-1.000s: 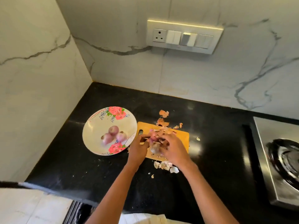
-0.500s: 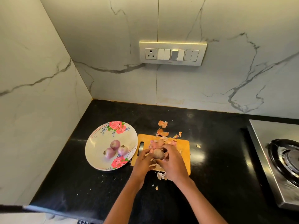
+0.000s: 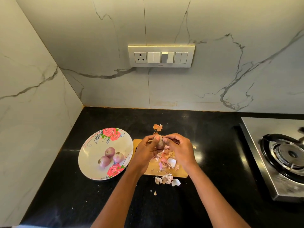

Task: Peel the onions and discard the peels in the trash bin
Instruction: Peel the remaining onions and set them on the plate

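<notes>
A small purple onion is held above the wooden cutting board. My left hand cups it from the left, and my right hand pinches its top with fingertips. Loose peels lie piled on the board, with more peels on the counter by the board's near edge and one peel behind it. Three peeled onions rest on a white floral plate to the left. No trash bin is in view.
The black counter sits in a corner of marble walls. A steel gas stove stands at the right. A switch panel is on the back wall.
Both hands have lifted the onion up off the board and turned it, with the right fingers now at its top. The camera has tilted up, showing more wall.
</notes>
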### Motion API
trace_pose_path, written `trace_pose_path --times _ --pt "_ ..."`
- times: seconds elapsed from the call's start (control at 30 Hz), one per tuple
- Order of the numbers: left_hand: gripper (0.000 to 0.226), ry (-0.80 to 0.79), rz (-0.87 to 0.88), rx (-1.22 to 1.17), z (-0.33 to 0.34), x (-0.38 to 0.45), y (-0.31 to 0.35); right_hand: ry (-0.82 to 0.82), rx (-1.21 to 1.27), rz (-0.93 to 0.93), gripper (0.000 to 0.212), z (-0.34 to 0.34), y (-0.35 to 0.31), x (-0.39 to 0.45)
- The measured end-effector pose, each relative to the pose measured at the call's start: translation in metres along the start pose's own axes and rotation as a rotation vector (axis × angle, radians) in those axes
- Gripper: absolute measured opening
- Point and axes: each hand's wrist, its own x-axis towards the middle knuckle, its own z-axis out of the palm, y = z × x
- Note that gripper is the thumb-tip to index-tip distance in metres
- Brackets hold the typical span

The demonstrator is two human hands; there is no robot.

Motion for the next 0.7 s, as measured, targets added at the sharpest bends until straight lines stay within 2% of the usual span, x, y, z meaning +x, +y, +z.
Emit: trace_pose_path --times 0.1,0.23,0.37,0.43,0.53,0.6,0.7 --pt "0.043 0.035 -0.005 -0.032 0.003 -0.005 -0.006 0.033 -0.063 -0.044 0.004 0.003 0.001 -0.005" --pt "0.035 0.029 -0.024 -0.074 0.001 -0.008 -0.012 0.077 0.016 0.054 0.014 0.011 0.011 -0.010" --pt "0.029 0.036 -0.056 -0.165 -0.007 -0.010 -0.010 0.135 0.401 0.266 0.018 0.021 0.004 -0.013" --pt "0.028 0.046 -0.057 -0.174 -0.008 -0.010 -0.008 0.175 0.268 0.218 0.016 0.020 0.012 -0.012" --pt "0.024 0.068 -0.034 -0.132 -0.008 -0.007 -0.005 0.051 0.052 0.125 0.030 0.016 0.019 -0.012" --pt "0.026 0.071 -0.011 -0.095 -0.008 -0.006 -0.003 -0.012 0.008 0.095 0.037 0.016 0.016 -0.013" --pt "0.038 0.065 0.030 -0.038 -0.010 -0.006 -0.003 -0.076 -0.005 0.010 0.035 0.017 0.006 -0.015"
